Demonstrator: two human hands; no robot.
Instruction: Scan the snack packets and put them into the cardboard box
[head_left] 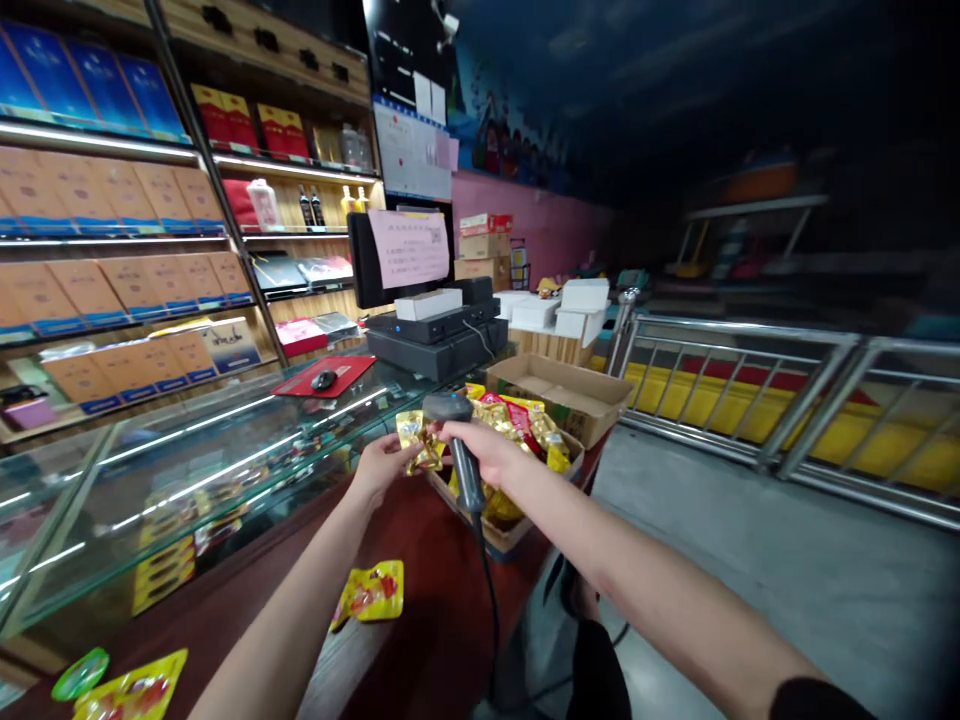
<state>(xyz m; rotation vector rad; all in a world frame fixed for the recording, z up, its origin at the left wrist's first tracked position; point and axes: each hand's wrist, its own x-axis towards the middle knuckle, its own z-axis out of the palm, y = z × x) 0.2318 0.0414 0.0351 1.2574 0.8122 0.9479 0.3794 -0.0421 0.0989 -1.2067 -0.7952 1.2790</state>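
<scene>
We log the left grip (pixel 382 465) closed on a gold foil packet (pixel 417 443): fingers and thumb pinch it, and it is held up above the surface. The right grip (pixel 480 450) is wrapped firmly around the handle of a corded barcode scanner (pixel 447 405), whose head sits just beside the packet, with a black cable (pixel 489 600) trailing down past the surface edge.

Directly below and ahead of both grips is a cardboard tray (pixel 484 528) heaped with gold and red packets (pixel 510 425). An open cardboard box (pixel 559 392) stands just behind it. On the dark red surface (pixel 442 650), a yellow-and-red packet (pixel 371 592) lies near the left forearm, while another yellow packet (pixel 131 688) and a green round item (pixel 79 673) sit at the lower left corner of the view.

To the left is a glass display case (pixel 187 480), carrying a computer mouse (pixel 324 380) on a red mat (pixel 352 370) — farther on, a black point-of-sale terminal (pixel 435 345). Shelves of boxed goods (pixel 112 270) line the left wall; a steel railing (pixel 750 390) runs along the right.
</scene>
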